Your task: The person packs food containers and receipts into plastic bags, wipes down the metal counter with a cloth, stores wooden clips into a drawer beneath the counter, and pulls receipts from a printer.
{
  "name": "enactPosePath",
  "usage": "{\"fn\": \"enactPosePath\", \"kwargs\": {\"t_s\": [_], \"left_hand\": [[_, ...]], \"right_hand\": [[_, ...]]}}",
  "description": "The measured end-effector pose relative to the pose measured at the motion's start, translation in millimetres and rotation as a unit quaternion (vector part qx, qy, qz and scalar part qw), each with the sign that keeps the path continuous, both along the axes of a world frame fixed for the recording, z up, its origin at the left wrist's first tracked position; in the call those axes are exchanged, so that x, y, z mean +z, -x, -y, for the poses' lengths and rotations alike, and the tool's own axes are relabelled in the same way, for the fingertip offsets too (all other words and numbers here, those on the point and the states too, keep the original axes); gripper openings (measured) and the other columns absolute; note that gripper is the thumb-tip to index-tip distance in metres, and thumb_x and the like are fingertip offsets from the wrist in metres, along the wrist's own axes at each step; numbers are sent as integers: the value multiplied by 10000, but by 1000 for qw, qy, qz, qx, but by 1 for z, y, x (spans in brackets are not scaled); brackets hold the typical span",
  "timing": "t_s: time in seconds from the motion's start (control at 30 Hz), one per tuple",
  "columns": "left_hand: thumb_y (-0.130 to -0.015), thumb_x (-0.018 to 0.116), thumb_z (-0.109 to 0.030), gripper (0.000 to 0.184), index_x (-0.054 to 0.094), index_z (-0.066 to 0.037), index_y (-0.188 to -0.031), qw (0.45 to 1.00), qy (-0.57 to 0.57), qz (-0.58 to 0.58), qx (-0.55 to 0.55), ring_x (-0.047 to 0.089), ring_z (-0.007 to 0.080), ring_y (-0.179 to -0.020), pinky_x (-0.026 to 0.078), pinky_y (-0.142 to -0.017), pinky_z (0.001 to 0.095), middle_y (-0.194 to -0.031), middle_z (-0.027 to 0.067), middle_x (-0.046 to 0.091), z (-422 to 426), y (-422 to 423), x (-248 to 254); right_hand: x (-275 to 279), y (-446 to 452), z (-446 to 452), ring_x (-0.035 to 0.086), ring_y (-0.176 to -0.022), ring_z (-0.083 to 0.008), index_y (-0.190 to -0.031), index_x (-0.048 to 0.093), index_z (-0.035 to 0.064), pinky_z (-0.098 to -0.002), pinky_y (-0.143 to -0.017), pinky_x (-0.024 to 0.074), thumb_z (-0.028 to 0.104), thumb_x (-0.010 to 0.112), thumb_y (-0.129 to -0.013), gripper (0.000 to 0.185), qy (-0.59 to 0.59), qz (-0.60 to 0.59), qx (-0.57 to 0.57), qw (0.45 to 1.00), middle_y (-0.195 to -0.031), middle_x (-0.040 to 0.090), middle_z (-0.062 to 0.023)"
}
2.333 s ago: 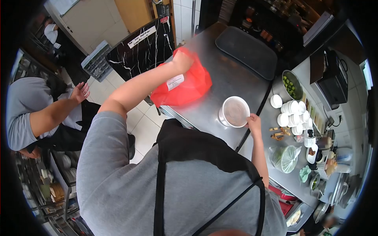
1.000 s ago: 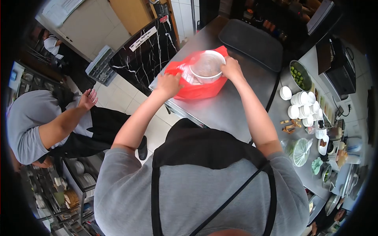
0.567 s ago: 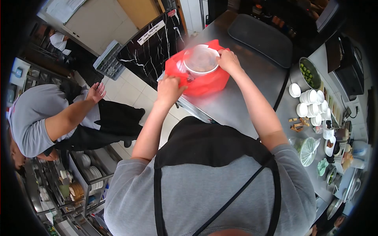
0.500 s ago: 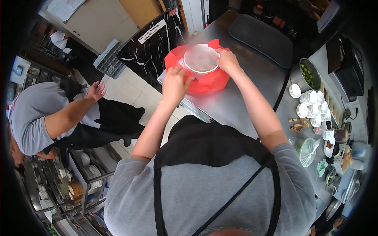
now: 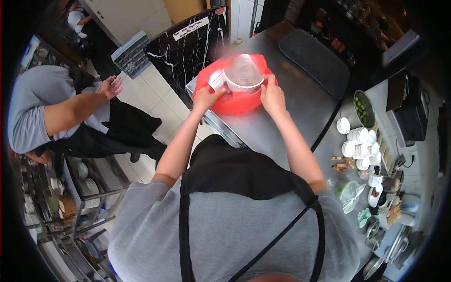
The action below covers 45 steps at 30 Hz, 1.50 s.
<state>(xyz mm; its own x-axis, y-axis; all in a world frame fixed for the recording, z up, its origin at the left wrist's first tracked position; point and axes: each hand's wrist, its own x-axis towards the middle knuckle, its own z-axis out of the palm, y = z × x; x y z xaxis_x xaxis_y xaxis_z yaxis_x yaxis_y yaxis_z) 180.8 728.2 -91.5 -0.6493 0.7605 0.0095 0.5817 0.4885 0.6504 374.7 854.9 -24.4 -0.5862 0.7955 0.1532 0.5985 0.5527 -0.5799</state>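
One tub (image 5: 244,75) sits amid a red bag (image 5: 237,106), unclosed over it, near the worktop's (image 5: 300,94) left edge; left hand (image 5: 205,97) and right hand (image 5: 273,97) half-curl their fingers there, grip unclear.

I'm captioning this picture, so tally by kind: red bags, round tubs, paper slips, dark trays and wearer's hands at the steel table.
Red bag: 1
Round tub: 1
White paper slip: 1
Dark tray: 1
Hands: 2 (left hand, right hand)
Total visible: 6
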Motion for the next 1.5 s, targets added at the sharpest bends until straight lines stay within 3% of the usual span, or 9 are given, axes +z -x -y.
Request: {"fn": "enactPosePath", "kwargs": {"t_s": [0.2,0.5,0.6,0.7,0.83,0.93,1.07,1.4,1.5], "left_hand": [[-774,575,-166,110,538,-89,-704,821,-279,488,100,419,64,-451,287,-381,192,-585,-18,508,1,13,17],[-767,542,-134,93,548,-59,-822,792,-255,548,86,425,45,-516,307,-416,173,-703,0,534,14,20,23],[-756,558,-176,146,548,-54,-835,813,-233,528,74,518,135,-577,405,-476,262,-732,35,561,14,21,14],[-685,632,-351,523,491,-63,-1098,991,-88,-104,15,544,327,-954,430,-816,367,-937,139,604,24,-11,35],[-618,678,-421,630,474,-73,-1102,968,-4,-190,-164,577,301,-892,456,-777,377,-925,136,606,28,-10,42],[-554,715,-433,487,599,-106,-895,860,304,-309,-270,620,257,-773,500,-625,376,-768,102,621,20,9,66],[-654,554,-67,117,624,-76,-747,817,183,-487,-249,609,220,-763,498,-599,322,-780,81,611,22,32,132],[-564,488,86,247,519,-21,-785,895,-183,-228,-335,539,265,-721,451,-613,326,-750,88,526,-29,-37,217],[-606,471,116,584,437,-51,-1164,904,-194,-52,-378,541,202,-912,439,-717,272,-1036,134,537,-51,-50,217]], "right_hand": [[-14,-22,0,575,-760,-382,-994,419,56,-455,-678,441,146,528,-792,246,5,19,25,999,-776,604,-203],[-3,-25,-2,550,-866,-325,-1002,454,80,-405,-707,443,121,607,-729,315,-64,-32,20,997,-1008,551,-145],[0,-17,-3,458,-998,-320,-1112,429,106,-400,-776,414,99,642,-690,472,-277,-75,25,958,-1115,446,-126],[-4,-8,-9,401,-1040,-319,-1229,355,126,-404,-818,387,91,655,-669,636,-316,-29,9,948,-1129,421,-116],[-4,4,-37,424,-1023,-318,-1300,263,150,-416,-807,392,72,645,-664,745,-233,-22,-4,972,-1127,439,-127],[13,12,-64,546,-866,-292,-1023,540,66,-385,-717,436,53,533,-716,307,-181,-101,29,978,-912,577,-151],[72,12,-68,563,-699,-170,-839,560,13,-293,-655,436,40,445,-777,134,10,-294,-38,955,-756,590,-97],[114,20,-8,588,-728,-308,-869,530,11,-363,-673,458,91,588,-652,239,113,-245,128,955,-753,597,-169],[117,11,4,567,-757,-350,-862,530,18,-375,-711,448,85,561,-677,199,6,-186,115,976,-757,588,-180]]}}
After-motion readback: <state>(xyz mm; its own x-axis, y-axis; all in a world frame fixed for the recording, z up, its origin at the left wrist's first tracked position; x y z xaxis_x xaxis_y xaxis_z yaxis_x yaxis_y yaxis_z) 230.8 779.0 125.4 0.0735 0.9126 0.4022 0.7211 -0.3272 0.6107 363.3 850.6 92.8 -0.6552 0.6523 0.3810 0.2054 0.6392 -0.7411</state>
